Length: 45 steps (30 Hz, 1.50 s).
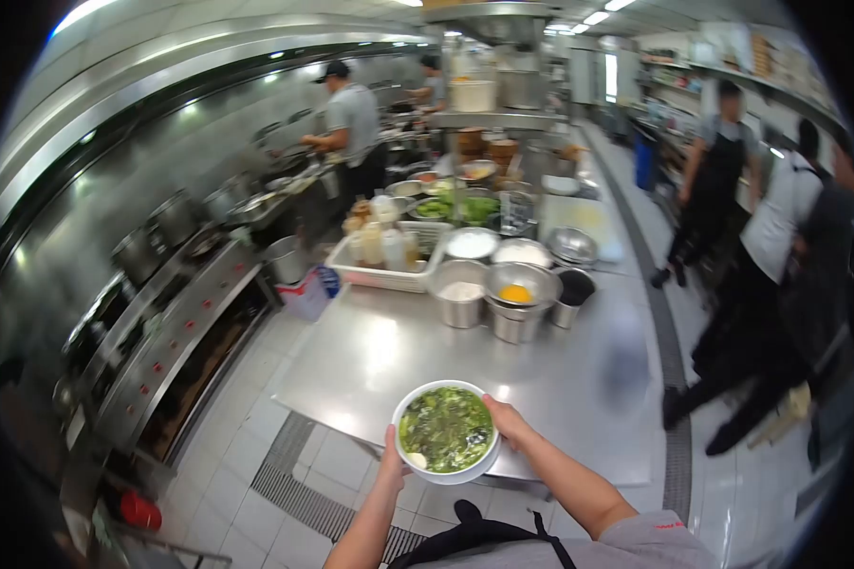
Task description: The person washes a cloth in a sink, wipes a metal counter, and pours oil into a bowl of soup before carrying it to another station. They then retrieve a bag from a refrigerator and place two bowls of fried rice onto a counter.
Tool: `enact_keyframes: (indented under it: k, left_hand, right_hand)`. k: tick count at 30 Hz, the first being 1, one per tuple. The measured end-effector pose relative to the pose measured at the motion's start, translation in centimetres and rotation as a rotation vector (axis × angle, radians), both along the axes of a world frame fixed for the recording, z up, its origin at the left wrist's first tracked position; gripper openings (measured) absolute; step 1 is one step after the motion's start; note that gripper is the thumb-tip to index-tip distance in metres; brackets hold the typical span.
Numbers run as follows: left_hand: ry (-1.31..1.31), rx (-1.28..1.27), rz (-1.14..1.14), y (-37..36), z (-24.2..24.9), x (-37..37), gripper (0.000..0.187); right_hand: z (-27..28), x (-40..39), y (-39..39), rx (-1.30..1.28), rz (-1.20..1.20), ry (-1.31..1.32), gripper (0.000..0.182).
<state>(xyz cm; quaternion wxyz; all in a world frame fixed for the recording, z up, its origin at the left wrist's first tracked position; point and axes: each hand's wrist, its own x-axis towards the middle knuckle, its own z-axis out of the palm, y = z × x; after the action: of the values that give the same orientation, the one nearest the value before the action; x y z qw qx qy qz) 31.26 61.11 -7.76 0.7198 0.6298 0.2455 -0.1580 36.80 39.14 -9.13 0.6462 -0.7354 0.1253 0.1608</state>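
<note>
A white bowl (492, 453) filled with green leafy soup (443, 427) is held up between both hands, above the near edge of the steel table. On its left side, my left hand (393, 461) is closed against the wall. The right rim is gripped by my right hand (509, 423), thumb on top. A white plate or saucer seems to sit beneath the bowl, only partly visible. Some fingers of each hand are hidden behind the bowl.
The steel table (351, 332) carries a white basket (389, 275) of sauce bottles, a steel pot (459, 294) of white powder and a bowl of orange yolk (514, 293). Stoves (180, 322) line the left. Several people stand at the right and by the stoves. A floor drain (289, 465) runs below.
</note>
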Motion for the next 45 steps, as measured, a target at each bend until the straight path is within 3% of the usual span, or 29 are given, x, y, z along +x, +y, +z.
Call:
enact_keyframes:
  k: [1, 3, 6, 8, 10, 13, 15, 26, 36, 45]
  left_hand:
    - [0.005, -0.027, 0.002, -0.8, 0.2, -0.7, 0.069]
    - [-0.033, -0.140, -0.058, -2.6, -0.4, -1.8, 0.066]
    - [-0.170, -0.600, -0.111, -5.6, 1.6, -3.8, 0.060]
    - [-0.144, -0.629, -0.200, -7.3, 3.1, -5.1, 0.059]
    - [-0.129, -0.675, -0.310, -8.9, 4.0, -6.2, 0.058]
    - [-0.103, -0.687, -0.428, -11.9, 5.1, -7.9, 0.057]
    - [-0.072, -0.701, -0.488, -14.2, 5.6, -9.2, 0.058]
    - [0.152, -0.590, -0.835, -30.2, 7.8, -15.8, 0.066]
    - [0.195, -0.680, -0.947, -48.9, 6.9, -20.8, 0.060]
    - [0.262, -0.653, -0.973, -61.0, 6.4, -18.9, 0.062]
  right_hand:
    - [-0.8, -1.2, -1.0, 0.012, -0.014, -0.036, 0.056]
    - [5.3, -5.8, -2.8, -0.070, -0.065, 0.019, 0.054]
    - [7.7, -10.2, -5.1, -0.016, -0.149, 0.019, 0.052]
    - [8.8, -12.8, -6.9, 0.208, -0.225, 0.081, 0.051]
    - [7.6, -14.8, -9.4, 0.244, -0.293, 0.083, 0.050]
    - [7.7, -18.7, -11.9, 0.360, -0.402, 0.084, 0.049]
    - [8.3, -21.5, -13.2, 0.587, -0.533, -0.050, 0.046]
    - [7.6, -34.3, -26.6, 0.537, -0.953, -0.229, 0.047]
    - [7.8, -41.4, -44.0, 0.433, -1.038, -0.273, 0.044]
    - [7.8, -40.2, -55.3, 0.523, -1.100, -0.243, 0.043]
